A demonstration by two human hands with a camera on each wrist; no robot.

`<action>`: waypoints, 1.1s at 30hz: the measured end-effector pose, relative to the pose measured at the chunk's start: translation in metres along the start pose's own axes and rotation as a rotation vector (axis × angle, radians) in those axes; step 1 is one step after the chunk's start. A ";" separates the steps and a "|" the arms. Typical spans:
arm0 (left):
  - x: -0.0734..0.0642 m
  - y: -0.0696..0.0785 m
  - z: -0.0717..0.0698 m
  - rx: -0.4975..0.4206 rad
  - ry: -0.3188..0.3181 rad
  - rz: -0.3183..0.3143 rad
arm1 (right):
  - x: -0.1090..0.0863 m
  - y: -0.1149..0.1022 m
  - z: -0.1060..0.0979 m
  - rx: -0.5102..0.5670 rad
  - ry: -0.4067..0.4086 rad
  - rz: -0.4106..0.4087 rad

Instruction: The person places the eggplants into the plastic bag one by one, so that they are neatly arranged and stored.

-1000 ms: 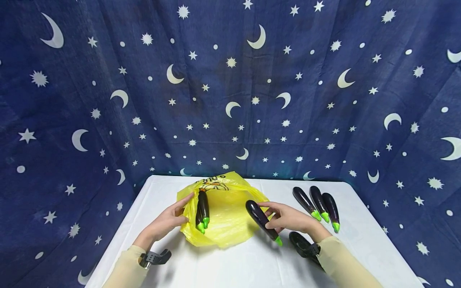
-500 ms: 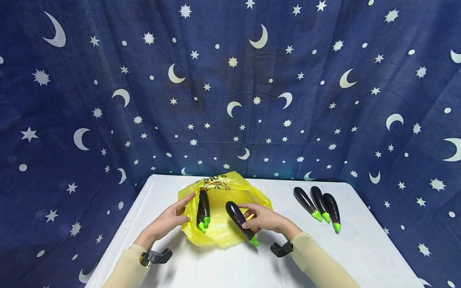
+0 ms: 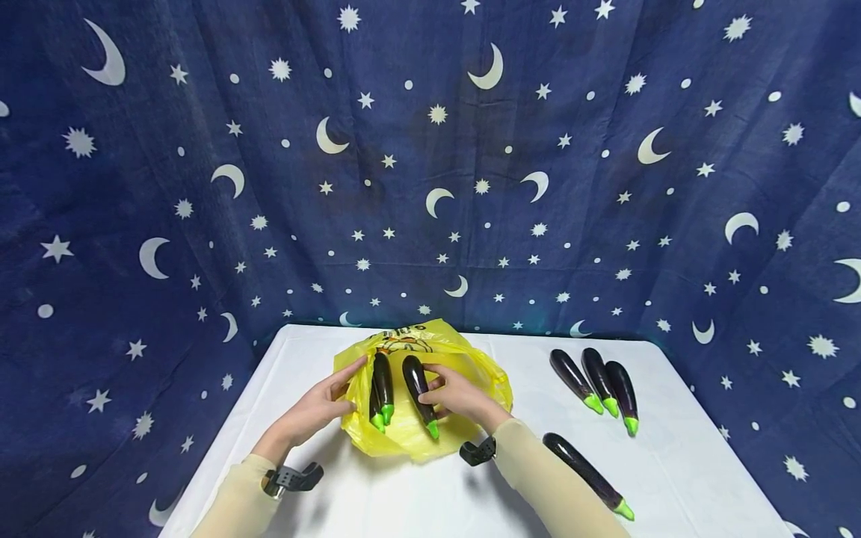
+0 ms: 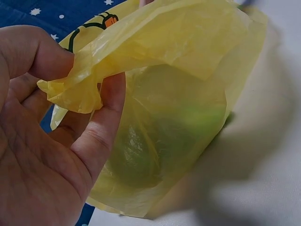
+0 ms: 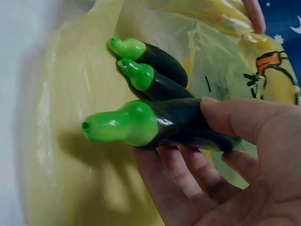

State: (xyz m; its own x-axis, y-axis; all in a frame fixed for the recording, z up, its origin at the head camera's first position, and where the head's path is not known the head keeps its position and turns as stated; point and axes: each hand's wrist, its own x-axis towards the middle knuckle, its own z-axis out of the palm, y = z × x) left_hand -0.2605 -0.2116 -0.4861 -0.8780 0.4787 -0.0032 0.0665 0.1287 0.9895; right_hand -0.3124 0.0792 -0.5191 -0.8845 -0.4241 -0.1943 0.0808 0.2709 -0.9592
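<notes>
R hand (image 3: 457, 394): mine, thumb & fingers gripping the glossy dark-purple eggplant w/ bright green stem end (image 3: 417, 385) around its body, from its R side.
Held eggplant's spot: over the inside of the crinkly yellow printed plastic bag (image 3: 383, 444), directly L of my R hand; can't tell if it touches the film underneath.
Long axis: runs away from me, green end nearest & angled a bit R, dark rounded end far.
Bagged pair (image 3: 384, 377): two similar dark eggplants lying close together, just L of the held one, small gap between. Green ends my way too, approx same axis (that near-parallel lie is what counts, I'd say).
L hand (image 3: 316, 407): pinching the bag's L rim; nearer the bagged pair, while my R is nearer the held one.
Bag mouth: spread open, facing me.
Outside bag: trio of dark eggplants w/ green ends (image 3: 597, 371), well R on the white cloth-covered table (image 3: 673, 448); lone dark eggplant w/ green end (image 3: 581, 467) beside my R sleeve (image 3: 531, 471).
</notes>
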 end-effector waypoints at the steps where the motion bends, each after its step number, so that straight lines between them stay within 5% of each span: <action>1: -0.001 0.003 0.001 0.008 0.000 0.001 | 0.004 0.000 0.002 0.016 0.006 -0.001; 8: -0.006 0.019 0.005 0.037 0.001 -0.007 | 0.024 -0.007 0.015 0.008 0.077 0.029; 21: 0.004 -0.002 -0.001 0.022 0.000 0.019 | 0.051 -0.004 0.025 -0.010 0.148 0.058; 33: 0.002 -0.003 -0.001 -0.007 -0.019 0.062 | 0.061 -0.006 0.037 -0.006 0.203 0.069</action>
State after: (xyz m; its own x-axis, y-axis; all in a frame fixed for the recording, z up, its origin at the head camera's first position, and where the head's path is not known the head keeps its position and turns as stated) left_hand -0.2635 -0.2119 -0.4889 -0.8631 0.5020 0.0550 0.1166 0.0921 0.9889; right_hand -0.3495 0.0196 -0.5323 -0.9513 -0.2220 -0.2137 0.1422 0.2991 -0.9436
